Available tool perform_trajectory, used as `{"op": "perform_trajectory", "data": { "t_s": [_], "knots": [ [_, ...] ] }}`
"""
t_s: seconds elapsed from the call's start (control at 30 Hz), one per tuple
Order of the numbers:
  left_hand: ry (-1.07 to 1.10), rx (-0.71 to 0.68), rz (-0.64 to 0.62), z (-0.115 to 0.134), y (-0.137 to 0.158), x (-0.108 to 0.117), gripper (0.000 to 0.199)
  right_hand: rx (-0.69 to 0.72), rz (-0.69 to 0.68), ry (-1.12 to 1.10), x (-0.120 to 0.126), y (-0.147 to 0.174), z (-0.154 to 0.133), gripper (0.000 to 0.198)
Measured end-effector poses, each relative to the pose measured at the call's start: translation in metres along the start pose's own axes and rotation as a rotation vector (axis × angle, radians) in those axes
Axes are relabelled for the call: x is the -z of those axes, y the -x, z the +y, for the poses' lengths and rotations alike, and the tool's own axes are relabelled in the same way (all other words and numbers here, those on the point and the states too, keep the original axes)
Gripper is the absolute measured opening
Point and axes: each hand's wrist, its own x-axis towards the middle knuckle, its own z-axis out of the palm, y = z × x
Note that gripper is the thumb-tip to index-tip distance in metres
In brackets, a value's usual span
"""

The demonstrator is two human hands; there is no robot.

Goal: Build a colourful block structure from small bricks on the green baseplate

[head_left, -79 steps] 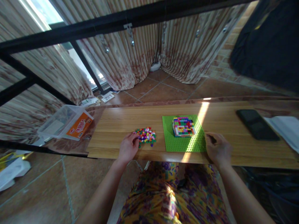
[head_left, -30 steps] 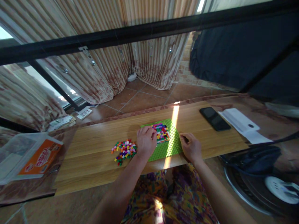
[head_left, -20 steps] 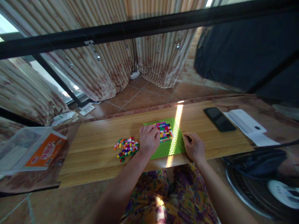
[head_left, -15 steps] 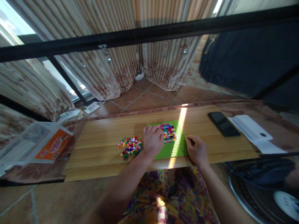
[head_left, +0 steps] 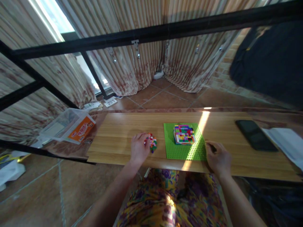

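- Left of the left hand (head_left: 140,148), a wide way runs along the surface (head_left: 113,126); the box (head_left: 80,127) stands past its left end.
- A narrow lane separates the pile (head_left: 153,143) from the plate (head_left: 171,149).
- On the plate, the build (head_left: 184,135) rises in the far middle; a low path fits along the near strip.
- The right hand (head_left: 219,159) blocks the plate's right edge.
- Farther right, room remains before the phone (head_left: 256,135).

A brick block (head_left: 184,135) is set on the baseplate (head_left: 170,152) near the front edge of the table (head_left: 115,132), flanked by loose bricks (head_left: 153,144) at left and a phone (head_left: 256,135) at right.
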Motion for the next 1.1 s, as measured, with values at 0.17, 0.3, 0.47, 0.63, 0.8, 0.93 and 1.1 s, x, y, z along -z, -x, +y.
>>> {"op": "perform_trajectory", "data": {
  "t_s": [0.17, 0.3, 0.47, 0.63, 0.8, 0.93, 1.1],
  "knots": [
    [-0.075, 0.068, -0.019, -0.041, 0.007, 0.016, 0.016, 0.02, 0.014, 0.007, 0.0, 0.0, 0.001, 0.028],
    [-0.063, 0.039, -0.072, -0.039, 0.006, 0.009, 0.016, 0.025, 0.018, 0.02, 0.0, 0.001, 0.002, 0.029],
    [-0.063, 0.049, -0.092, -0.035, 0.0, 0.001, 0.012, 0.015, 0.008, 0.022, 0.0, 0.0, 0.001, 0.028],
    [0.098, 0.077, -0.071, -0.031, -0.005, 0.007, 0.011, 0.021, 0.015, 0.018, 0.0, 0.0, 0.0, 0.028],
    [0.351, 0.038, -0.102, -0.008, -0.012, 0.007, 0.016, 0.018, 0.013, 0.011, -0.001, 0.0, -0.002, 0.028],
    [0.409, -0.019, -0.114, 0.022, -0.023, -0.003, 0.015, 0.019, 0.012, -0.016, -0.002, -0.001, -0.003, 0.029],
    [0.463, -0.15, -0.149, 0.062, -0.04, -0.023, 0.012, 0.02, 0.012, -0.038, -0.003, -0.002, -0.002, 0.03]
  ]
}}
